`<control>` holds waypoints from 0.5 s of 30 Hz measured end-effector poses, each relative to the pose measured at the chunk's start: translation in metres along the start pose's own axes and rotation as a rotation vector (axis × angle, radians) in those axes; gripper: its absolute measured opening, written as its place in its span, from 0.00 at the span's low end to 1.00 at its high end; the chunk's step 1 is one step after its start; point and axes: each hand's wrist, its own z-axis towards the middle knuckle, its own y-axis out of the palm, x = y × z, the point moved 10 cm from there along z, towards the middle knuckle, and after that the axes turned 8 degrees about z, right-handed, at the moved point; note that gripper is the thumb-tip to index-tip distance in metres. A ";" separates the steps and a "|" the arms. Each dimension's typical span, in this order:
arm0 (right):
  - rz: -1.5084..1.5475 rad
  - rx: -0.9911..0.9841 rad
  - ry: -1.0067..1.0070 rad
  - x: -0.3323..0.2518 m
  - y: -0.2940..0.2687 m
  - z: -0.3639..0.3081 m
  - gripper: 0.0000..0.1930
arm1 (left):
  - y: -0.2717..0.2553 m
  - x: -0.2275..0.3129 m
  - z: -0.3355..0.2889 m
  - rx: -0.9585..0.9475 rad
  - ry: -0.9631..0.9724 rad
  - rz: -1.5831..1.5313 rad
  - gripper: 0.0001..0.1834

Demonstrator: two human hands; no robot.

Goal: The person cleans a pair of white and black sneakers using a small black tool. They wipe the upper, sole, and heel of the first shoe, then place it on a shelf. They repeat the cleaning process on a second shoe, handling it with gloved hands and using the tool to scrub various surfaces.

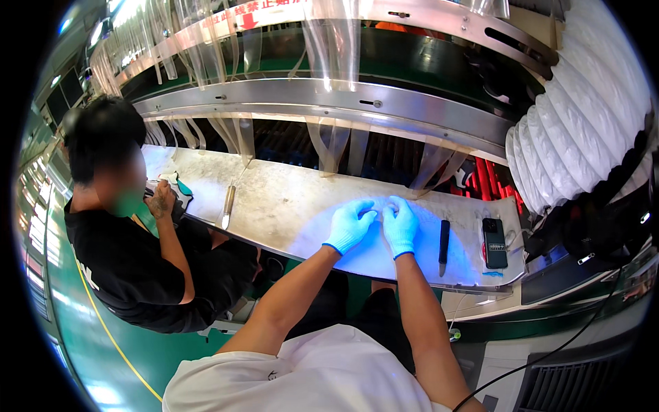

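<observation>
My left hand [349,224] and my right hand [401,225], both in knit gloves lit bright blue, rest close together on the pale worktable [281,199]. A small gap separates them. The left thumb stands away from its loosely bent fingers, and nothing shows in that hand. On the right, the thumb is also apart from slightly curled fingers, with no held thing visible. A black-handled tool [444,242], seemingly a knife with a short blade toward me, lies right of my right hand. Farther right is a dark phone [494,243].
Seated at left, a person in black [130,254] holds a black-and-white shoe [182,193]. A wooden-handled blade tool [228,207] lies between us. Clear plastic strips [329,141] hang under a metal rail [288,97] behind the table. A white ribbed duct [583,117] stands at right.
</observation>
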 end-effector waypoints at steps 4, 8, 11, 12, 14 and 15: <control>0.015 -0.022 -0.001 -0.003 0.003 0.000 0.17 | -0.003 0.001 0.001 0.009 0.022 0.065 0.21; 0.038 -0.015 0.011 -0.001 0.004 -0.001 0.17 | 0.002 -0.001 0.001 0.012 0.025 -0.005 0.21; 0.041 -0.012 0.011 -0.001 0.004 -0.001 0.17 | 0.003 -0.006 0.003 0.009 -0.029 -0.043 0.20; 0.033 -0.015 0.008 -0.002 0.004 -0.001 0.17 | 0.003 -0.006 0.003 0.020 -0.002 -0.013 0.20; 0.042 -0.015 0.013 -0.002 0.003 -0.001 0.17 | 0.006 -0.007 0.003 -0.012 -0.059 -0.063 0.21; 0.047 -0.015 0.015 -0.001 0.003 -0.001 0.17 | 0.007 -0.009 0.002 -0.028 -0.088 -0.087 0.21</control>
